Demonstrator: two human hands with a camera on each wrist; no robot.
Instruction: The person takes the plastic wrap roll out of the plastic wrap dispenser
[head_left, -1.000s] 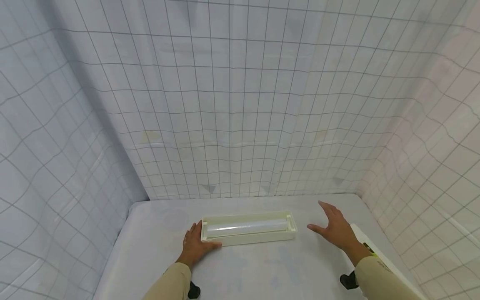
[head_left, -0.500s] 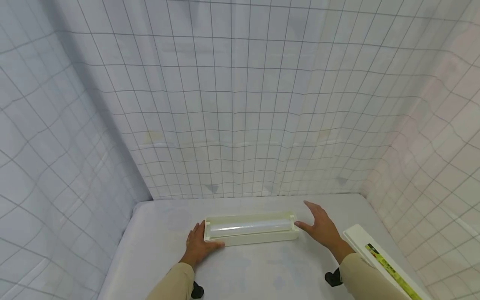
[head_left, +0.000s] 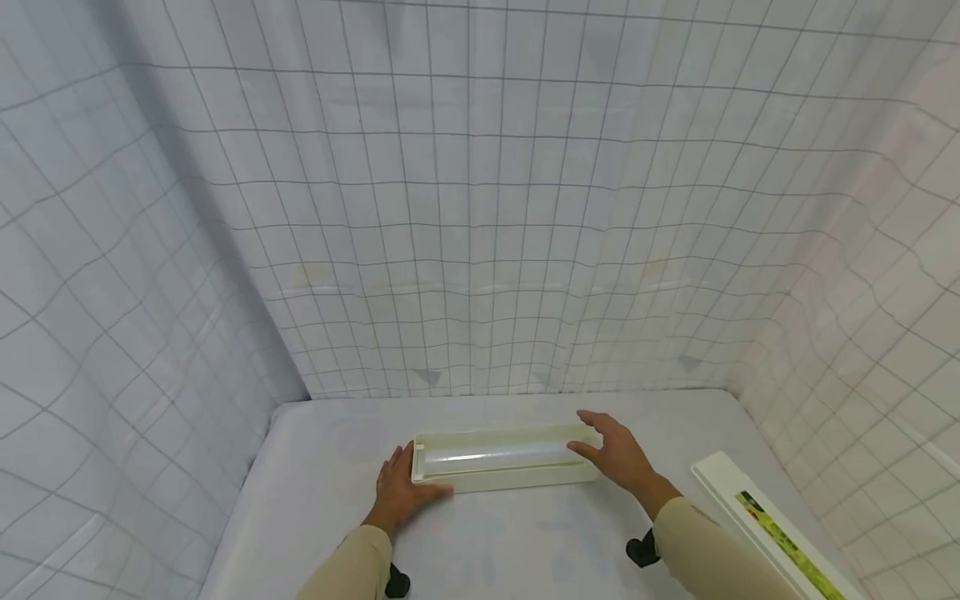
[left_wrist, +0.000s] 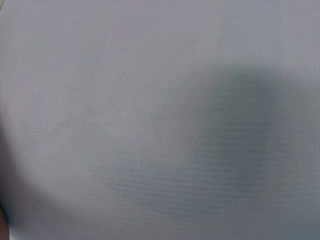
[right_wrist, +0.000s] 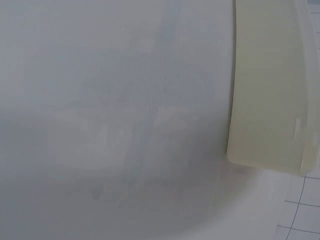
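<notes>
A long cream plastic wrap dispenser lies open-topped on the table in the head view, with a shiny roll of clear wrap inside it. My left hand holds the dispenser's left end, thumb along the front wall and fingers around the end. Over the right end reaches my right hand, thumb and fingers spread apart, hiding that end of the roll. In the right wrist view the dispenser's front wall stands at the right. Only the pale tabletop and a sliver of skin show in the left wrist view.
A long white lid with a yellow-green label lies slanted at the right, beside my right forearm. The white-covered table ends at a grid-patterned curtain at the back, with more curtain on both sides.
My right hand has moved left, from beside the dispenser to over its right end. The lid has come into fuller view. My left hand keeps its hold on the left end.
</notes>
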